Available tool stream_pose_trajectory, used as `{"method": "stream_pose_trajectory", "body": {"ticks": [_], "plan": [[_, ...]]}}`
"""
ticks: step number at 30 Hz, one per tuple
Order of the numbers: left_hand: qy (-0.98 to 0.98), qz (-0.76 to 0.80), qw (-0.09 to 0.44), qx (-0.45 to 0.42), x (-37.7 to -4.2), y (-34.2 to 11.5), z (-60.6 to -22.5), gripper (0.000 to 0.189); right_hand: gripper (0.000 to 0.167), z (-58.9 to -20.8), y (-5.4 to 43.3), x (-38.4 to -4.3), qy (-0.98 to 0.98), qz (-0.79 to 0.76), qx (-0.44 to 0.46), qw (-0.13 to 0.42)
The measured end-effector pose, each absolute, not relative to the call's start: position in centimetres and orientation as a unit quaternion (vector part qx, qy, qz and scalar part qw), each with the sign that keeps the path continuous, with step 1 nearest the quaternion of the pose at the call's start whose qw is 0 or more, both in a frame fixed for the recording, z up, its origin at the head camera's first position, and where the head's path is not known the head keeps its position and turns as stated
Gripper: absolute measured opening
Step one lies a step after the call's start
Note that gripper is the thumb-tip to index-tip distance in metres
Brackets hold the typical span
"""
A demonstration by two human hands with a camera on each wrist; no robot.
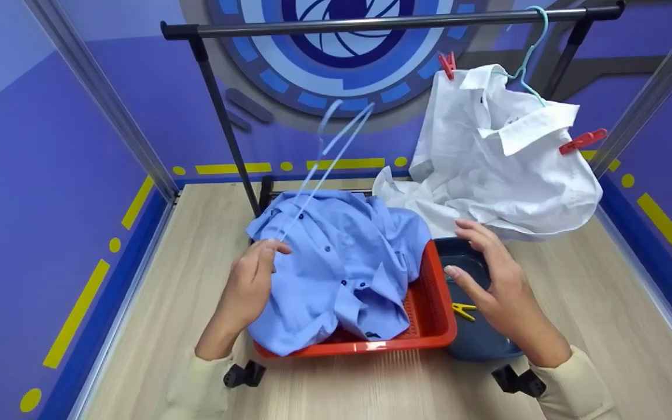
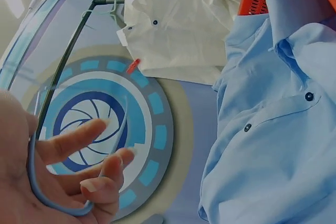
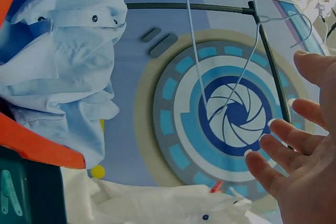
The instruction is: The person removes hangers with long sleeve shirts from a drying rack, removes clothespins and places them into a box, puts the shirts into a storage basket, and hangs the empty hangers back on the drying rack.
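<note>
My left hand [image 1: 248, 286] holds a light blue wire hanger [image 2: 32, 174], tilted up and away over the basket's back; in the left wrist view its wire loops across the palm. Beneath it a blue button shirt [image 1: 312, 274] lies crumpled in a red plastic basket [image 1: 442, 309], spilling over the near and left rims. My right hand [image 1: 502, 286] holds nothing, thumb and fingers spread above a dark blue basin [image 1: 482, 344] to the basket's right. In that basin lies a yellow clothespin [image 1: 463, 311].
A black-ended metal rail [image 1: 371, 24] spans the back of the table. From it a white shirt [image 1: 487, 181] hangs on a mint green hanger [image 1: 525, 61], with red clothespins [image 1: 584, 141] at its shoulders; its lower part trails behind the basin. Printed panels [image 1: 97, 245] wall the table in.
</note>
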State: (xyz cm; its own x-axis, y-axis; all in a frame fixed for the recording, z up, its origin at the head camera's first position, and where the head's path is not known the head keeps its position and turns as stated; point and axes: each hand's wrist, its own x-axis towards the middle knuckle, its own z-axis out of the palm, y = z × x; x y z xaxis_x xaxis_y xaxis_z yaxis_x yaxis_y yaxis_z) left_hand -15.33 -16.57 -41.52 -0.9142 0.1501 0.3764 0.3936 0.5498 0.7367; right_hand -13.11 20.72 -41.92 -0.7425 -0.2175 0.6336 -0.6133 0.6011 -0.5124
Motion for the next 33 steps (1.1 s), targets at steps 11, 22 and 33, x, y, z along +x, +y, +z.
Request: {"method": "stream_pose_trajectory", "body": {"ticks": [11,22,33], "plan": [[-0.813,-0.576,0.039,-0.074,-16.6,-17.4,-40.1,0.045,0.052,-44.2,21.1,-13.4,-0.868,0.376,0.216,0.241],[-0.800,-0.597,0.028,-0.054,-18.3,-18.3,-38.2,0.052,0.033,-47.0,21.5,-13.7,-0.895,0.367,0.176,0.184],[-0.780,-0.625,0.010,-0.017,-19.8,-19.0,-36.0,0.059,0.037,-49.6,21.5,-13.6,-0.923,0.353,0.138,0.070]]}}
